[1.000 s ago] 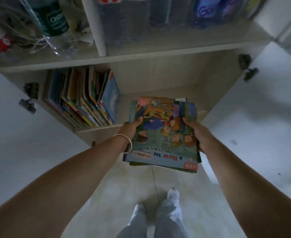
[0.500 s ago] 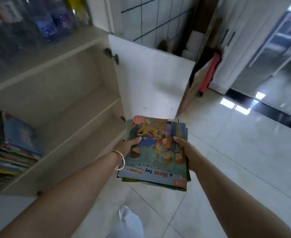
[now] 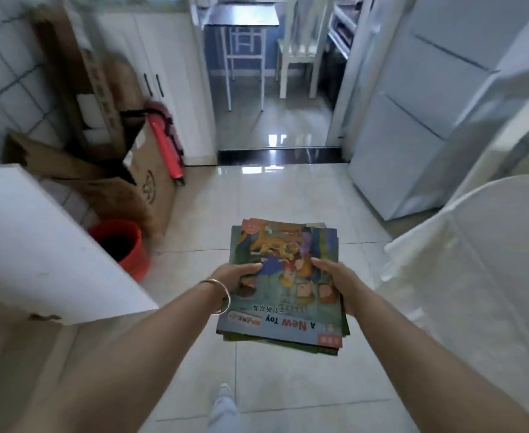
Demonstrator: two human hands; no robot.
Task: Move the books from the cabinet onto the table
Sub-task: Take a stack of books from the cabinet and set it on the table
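Glossy floor tiles [image 3: 257, 195] fill the room; a red bucket [image 3: 122, 245] sits left. The left hand [image 3: 236, 276] and the right hand [image 3: 338, 278] clamp a stack of books [image 3: 283, 285] by its sides, above the floor, beside a white-draped table [image 3: 475, 260].

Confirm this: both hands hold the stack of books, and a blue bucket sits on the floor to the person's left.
Not quite. The head view shows both the left hand and right hand holding the stack of books, but the bucket is red, not blue.
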